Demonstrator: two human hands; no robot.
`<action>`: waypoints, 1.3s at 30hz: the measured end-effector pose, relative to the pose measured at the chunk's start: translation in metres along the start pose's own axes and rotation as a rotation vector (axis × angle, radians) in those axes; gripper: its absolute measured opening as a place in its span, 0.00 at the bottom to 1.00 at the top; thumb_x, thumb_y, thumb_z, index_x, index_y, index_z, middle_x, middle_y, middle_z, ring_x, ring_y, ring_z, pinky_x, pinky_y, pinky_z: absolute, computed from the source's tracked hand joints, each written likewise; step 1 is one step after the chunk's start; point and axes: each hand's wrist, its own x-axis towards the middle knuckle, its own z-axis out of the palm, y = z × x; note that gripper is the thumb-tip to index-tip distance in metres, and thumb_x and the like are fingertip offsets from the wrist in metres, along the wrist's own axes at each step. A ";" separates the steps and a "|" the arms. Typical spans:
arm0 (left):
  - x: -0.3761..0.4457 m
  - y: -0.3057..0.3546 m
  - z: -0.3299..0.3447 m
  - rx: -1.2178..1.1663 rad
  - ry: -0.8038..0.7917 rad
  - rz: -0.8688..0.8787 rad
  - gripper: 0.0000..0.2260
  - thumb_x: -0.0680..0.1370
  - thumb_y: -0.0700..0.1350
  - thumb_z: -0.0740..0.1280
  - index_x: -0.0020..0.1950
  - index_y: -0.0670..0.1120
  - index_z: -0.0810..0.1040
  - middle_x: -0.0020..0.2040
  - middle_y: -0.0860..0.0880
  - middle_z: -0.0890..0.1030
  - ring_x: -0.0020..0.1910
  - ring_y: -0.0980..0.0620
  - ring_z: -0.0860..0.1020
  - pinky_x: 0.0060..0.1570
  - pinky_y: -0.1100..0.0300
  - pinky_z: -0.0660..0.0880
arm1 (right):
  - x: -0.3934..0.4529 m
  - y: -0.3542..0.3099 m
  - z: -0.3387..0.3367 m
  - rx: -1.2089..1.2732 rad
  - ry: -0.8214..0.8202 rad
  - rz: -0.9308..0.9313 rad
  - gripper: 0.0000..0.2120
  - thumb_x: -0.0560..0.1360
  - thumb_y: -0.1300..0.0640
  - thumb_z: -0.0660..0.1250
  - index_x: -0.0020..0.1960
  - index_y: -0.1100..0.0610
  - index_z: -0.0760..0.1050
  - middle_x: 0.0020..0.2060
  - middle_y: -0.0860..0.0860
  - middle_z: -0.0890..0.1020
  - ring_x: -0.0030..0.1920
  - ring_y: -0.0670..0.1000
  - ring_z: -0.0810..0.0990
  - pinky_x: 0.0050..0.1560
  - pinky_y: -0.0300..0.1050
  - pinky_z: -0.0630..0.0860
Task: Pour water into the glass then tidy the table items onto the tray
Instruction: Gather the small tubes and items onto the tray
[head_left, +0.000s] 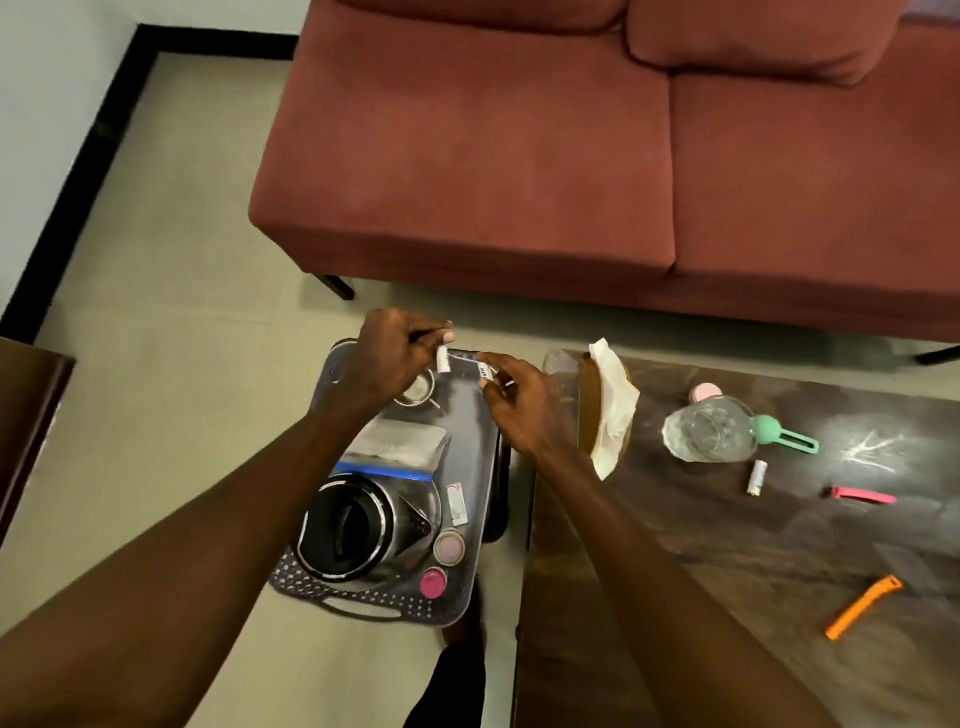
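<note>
A grey tray (470, 467) stands left of the dark table (727, 545). On the tray are a black kettle (358, 525), a cup (418, 387), a clear zip bag (400, 441), a small sachet (457, 503) and two round lids (440, 564). My left hand (392, 353) pinches a small white battery (442, 358) above the tray's far end. Beside it, my right hand (519, 400) pinches another small white battery (484, 373). The glass (709, 428) stands on the table.
On the table lie a white napkin (613, 410), a third battery (757, 476), a green tool (787, 440), a pink lid (705, 392), a pink clip (862, 494) and an orange razor (863, 605). A red sofa (571, 156) stands beyond. Tiled floor (171, 312) lies left.
</note>
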 end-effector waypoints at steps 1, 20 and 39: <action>-0.001 -0.007 0.004 0.007 -0.011 0.017 0.07 0.75 0.39 0.72 0.50 0.38 0.85 0.44 0.43 0.86 0.42 0.51 0.83 0.45 0.68 0.77 | 0.002 0.001 0.004 -0.028 -0.013 0.002 0.18 0.78 0.59 0.66 0.67 0.50 0.75 0.55 0.54 0.82 0.49 0.52 0.81 0.52 0.51 0.81; 0.007 -0.037 0.061 0.812 -0.604 0.344 0.10 0.77 0.46 0.67 0.55 0.46 0.81 0.55 0.45 0.81 0.57 0.45 0.78 0.59 0.51 0.72 | 0.018 0.006 0.014 -0.018 0.275 0.211 0.15 0.77 0.55 0.70 0.63 0.52 0.77 0.38 0.41 0.78 0.35 0.37 0.75 0.33 0.27 0.68; 0.011 -0.052 0.073 0.957 -0.846 0.690 0.13 0.78 0.52 0.66 0.63 0.55 0.76 0.59 0.52 0.80 0.62 0.50 0.71 0.63 0.53 0.62 | 0.015 0.011 0.012 0.092 0.295 0.206 0.17 0.77 0.59 0.69 0.65 0.55 0.76 0.37 0.41 0.77 0.37 0.40 0.77 0.38 0.31 0.73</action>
